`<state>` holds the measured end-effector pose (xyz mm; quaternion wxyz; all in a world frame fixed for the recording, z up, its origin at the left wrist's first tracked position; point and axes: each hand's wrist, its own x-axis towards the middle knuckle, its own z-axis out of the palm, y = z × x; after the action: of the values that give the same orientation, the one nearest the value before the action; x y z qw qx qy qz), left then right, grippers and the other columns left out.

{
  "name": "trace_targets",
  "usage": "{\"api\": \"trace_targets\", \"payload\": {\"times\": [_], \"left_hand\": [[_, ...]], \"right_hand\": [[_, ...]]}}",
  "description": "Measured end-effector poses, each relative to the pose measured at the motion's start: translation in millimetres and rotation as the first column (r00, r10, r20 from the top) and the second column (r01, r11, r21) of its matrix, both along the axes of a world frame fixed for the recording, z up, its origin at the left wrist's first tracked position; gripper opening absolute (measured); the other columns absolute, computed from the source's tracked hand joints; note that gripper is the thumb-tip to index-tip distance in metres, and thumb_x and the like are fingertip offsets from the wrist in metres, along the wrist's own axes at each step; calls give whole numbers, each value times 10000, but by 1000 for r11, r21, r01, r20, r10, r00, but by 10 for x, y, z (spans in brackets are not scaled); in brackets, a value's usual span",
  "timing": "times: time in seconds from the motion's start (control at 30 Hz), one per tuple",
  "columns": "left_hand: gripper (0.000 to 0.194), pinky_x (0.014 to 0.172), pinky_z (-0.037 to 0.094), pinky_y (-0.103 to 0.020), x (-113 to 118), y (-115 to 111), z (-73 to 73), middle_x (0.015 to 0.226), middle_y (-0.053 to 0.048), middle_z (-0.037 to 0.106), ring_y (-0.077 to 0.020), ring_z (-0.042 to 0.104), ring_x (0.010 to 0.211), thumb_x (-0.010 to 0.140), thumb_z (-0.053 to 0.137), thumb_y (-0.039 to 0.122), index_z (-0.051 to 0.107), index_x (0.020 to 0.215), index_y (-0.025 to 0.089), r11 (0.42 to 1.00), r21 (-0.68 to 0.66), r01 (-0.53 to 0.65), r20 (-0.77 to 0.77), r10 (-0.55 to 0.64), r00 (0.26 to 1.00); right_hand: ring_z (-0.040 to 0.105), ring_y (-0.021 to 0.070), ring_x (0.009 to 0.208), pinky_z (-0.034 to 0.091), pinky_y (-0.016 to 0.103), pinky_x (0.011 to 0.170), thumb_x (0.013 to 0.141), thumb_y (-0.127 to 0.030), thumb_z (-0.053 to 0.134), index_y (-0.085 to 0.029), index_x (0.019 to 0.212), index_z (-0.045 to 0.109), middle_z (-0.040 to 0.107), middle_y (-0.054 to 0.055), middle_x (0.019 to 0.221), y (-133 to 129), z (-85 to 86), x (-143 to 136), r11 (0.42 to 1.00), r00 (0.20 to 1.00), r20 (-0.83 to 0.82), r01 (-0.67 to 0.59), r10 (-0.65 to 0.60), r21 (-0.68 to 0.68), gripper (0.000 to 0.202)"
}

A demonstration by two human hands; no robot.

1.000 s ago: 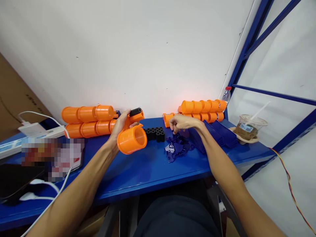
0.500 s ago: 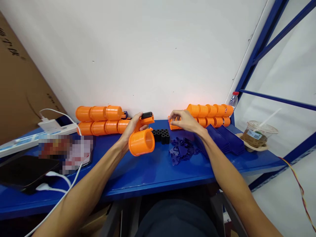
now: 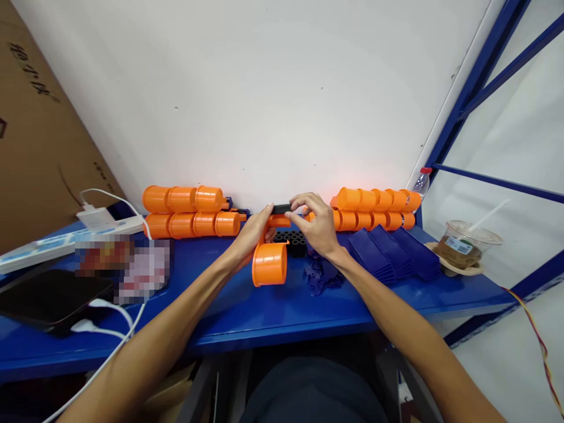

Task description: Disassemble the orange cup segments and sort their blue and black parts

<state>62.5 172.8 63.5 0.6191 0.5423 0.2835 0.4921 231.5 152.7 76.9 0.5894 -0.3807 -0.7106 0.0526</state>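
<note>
My left hand (image 3: pixel 252 238) is closed around an orange plastic part, whose wide cup (image 3: pixel 269 264) hangs below the fingers. A black tube (image 3: pixel 282 208) lies along the top of this part, under my left thumb. At the tube's right end, my right hand (image 3: pixel 318 223) closes its thumb and forefinger on it. Whether a small piece is also between those fingertips cannot be seen. Just behind the cup stand several short black tubes (image 3: pixel 297 244). Below my right wrist lies a heap of small dark blue plastic pieces (image 3: pixel 321 277), partly covered by the hand.
Stacked orange cups lie in rows at left (image 3: pixel 183 224) and right (image 3: pixel 372 220) along the wall. Fanned blue plates (image 3: pixel 381 255) rest right of the heap. A drink cup (image 3: pixel 462 244) stands far right. A power strip (image 3: pixel 57 244), black phone (image 3: pixel 53 299) and white cables occupy the left.
My right hand has moved left from the right-hand orange row to the black tube's end. My left hand has carried the orange part slightly right, turning its cup.
</note>
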Motion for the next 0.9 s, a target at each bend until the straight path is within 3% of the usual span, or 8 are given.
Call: {"api": "trace_targets", "payload": {"times": [0.1,0.17,0.3,0.43,0.53,0.7,0.9], "left_hand": [[520,432,381,-223,-102,64,59,467,56,371,-91,360,397,934,629,646,451,692,222,997,-32,-65,95,68,993],[502,466,426,-231,-186,118,105,471,60,353,-103,393,408,957,594,640,430,711,235,987,-62,-147,205,157,966],[455,472,425,-229,-286,174,175,491,64,336,-118,435,431,971,572,622,422,761,247,965,-110,-236,337,260,905],[441,461,400,-223,-274,161,191,492,74,331,-107,413,417,962,599,605,415,778,248,965,-86,-249,351,263,899],[446,468,403,-225,-266,158,178,492,73,341,-110,437,431,939,640,602,425,775,248,966,-71,-248,346,257,902],[470,479,414,-236,-285,176,164,492,56,356,-139,533,497,906,676,616,435,739,248,967,-83,-240,340,254,905],[438,487,416,-229,-252,173,172,482,53,338,-145,554,512,961,605,588,450,744,242,960,-77,-269,327,279,903]], "right_hand": [[605,176,868,491,314,778,867,-268,664,-227,847,574,670,27,939,-19,127,111,997,992,-115,53,-59,-59,101],[576,156,781,471,303,733,851,-248,664,-224,836,563,649,8,880,-18,181,176,987,990,-98,84,-98,-138,105],[572,156,776,447,297,752,804,-157,680,-214,808,597,653,-10,812,8,120,178,965,979,200,20,34,-261,102],[573,199,886,436,323,817,799,-126,724,-211,780,612,671,14,826,59,-70,59,966,868,481,9,120,-258,142],[574,243,1024,439,379,937,796,-119,752,-208,767,623,702,56,966,100,-170,12,973,804,584,34,108,-227,159],[515,307,1294,385,479,1109,777,-120,777,-197,718,627,655,110,1315,144,-226,30,964,775,625,87,93,-252,179],[511,322,1294,390,508,1110,773,-132,754,-201,710,627,648,112,1311,195,-269,56,953,753,652,130,85,-274,158]]}}
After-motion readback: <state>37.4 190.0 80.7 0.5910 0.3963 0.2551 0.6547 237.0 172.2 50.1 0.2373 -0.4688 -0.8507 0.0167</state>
